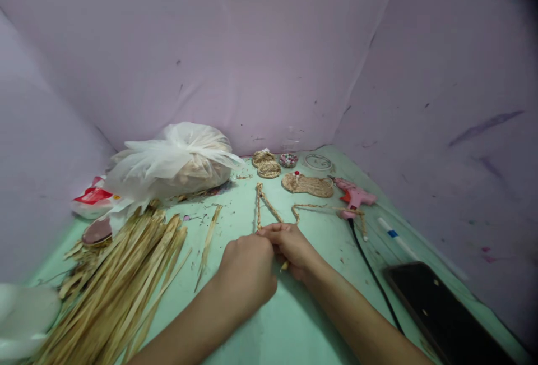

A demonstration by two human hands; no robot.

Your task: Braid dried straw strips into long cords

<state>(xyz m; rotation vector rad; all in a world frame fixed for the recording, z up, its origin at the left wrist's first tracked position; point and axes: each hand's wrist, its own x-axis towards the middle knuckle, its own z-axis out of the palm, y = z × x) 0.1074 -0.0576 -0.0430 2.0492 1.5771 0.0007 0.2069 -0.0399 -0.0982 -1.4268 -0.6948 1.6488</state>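
My left hand (247, 264) is closed, its back toward me, so whatever the fingers grip is mostly hidden. Touching it, my right hand (292, 247) pinches the end of a thin braided cord (271, 208) of dried plant fibre. Beyond my fingers the cord rises to a bend, and a further stretch of it zigzags right across the table toward a pink glue gun (355, 194). A small pale tip pokes out below my right fingers. A coiled fibre sole (307, 185) with a red bead lies past my hands.
Long dried fibre strips (121, 281) are heaped at the left, before a tied white plastic bag (180, 157). Small woven pieces (267, 164) and a bead container (288, 160) stand at the back. A black phone (445, 314) and a white pen (397, 238) lie at the right.
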